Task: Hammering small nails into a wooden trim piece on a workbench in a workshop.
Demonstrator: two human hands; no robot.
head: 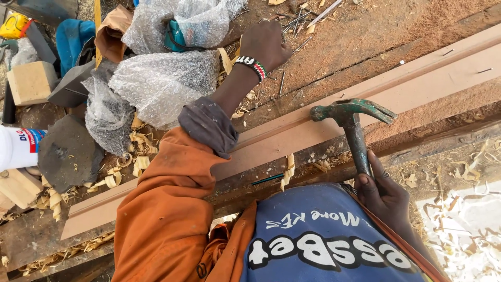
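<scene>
Right hand (385, 194): at 4 o'clock, wrapped tight around the handle of a claw hammer (350, 125), head raised just above the board.
Claw hammer: green, worn metal head near centre right, claw pointing toward 3 o'clock, handle running down toward 5 o'clock into the fist.
Left hand (264, 44): at 12 o'clock, stretched out past the board, fingers curled down onto loose nails (295, 22) in the sawdust; whether anything is pinched, cannot tell.
Wrist: beaded bracelet (252, 66) in black, white, red and green; orange sleeve with grey cuff behind it.
Moulded wooden board (417, 86): long and pale, lying diagonally from 8 o'clock up to 2 o'clock on a sawdust-covered workbench (365, 36).
At 10 to 11 o'clock: crumpled bubble wrap (162, 83), a wood block (31, 82), curled shavings.
At 9 o'clock: a white plastic bottle (18, 147) lying on its side.
</scene>
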